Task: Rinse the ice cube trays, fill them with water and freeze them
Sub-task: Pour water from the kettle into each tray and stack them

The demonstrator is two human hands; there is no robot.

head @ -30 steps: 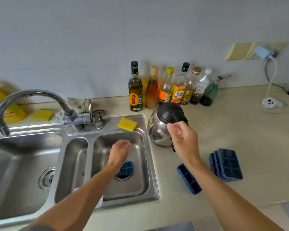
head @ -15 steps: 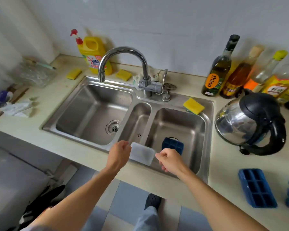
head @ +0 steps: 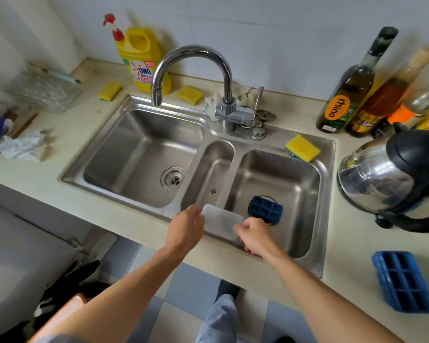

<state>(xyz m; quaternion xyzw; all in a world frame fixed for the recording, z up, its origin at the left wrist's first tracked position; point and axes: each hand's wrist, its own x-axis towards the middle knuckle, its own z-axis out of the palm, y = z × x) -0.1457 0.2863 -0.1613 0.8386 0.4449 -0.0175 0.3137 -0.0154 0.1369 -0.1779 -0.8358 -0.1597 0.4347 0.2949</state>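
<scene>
A translucent white tray lid [head: 222, 220] lies across the front rim of the steel sink [head: 328, 194]. My left hand [head: 185, 229] grips its left end and my right hand [head: 254, 237] grips its right end. Just behind my right hand, a dark blue ice cube tray [head: 266, 210] sits over the drain of the right basin. Another blue ice cube tray [head: 403, 280] lies on the counter at the right. The curved chrome tap [head: 191, 58] points over the left basin; no water is seen running.
A steel kettle with a black lid [head: 391, 179] stands right of the sink, with several bottles [head: 347, 95] behind it. A yellow sponge [head: 302, 148] lies on the sink's back rim. A yellow detergent jug [head: 141, 58] and two more sponges sit behind the left basin.
The view swung left and down from the kettle to the sink. My right hand left the kettle and came down to the white lid; both hands now hold it at the sink's front rim.
</scene>
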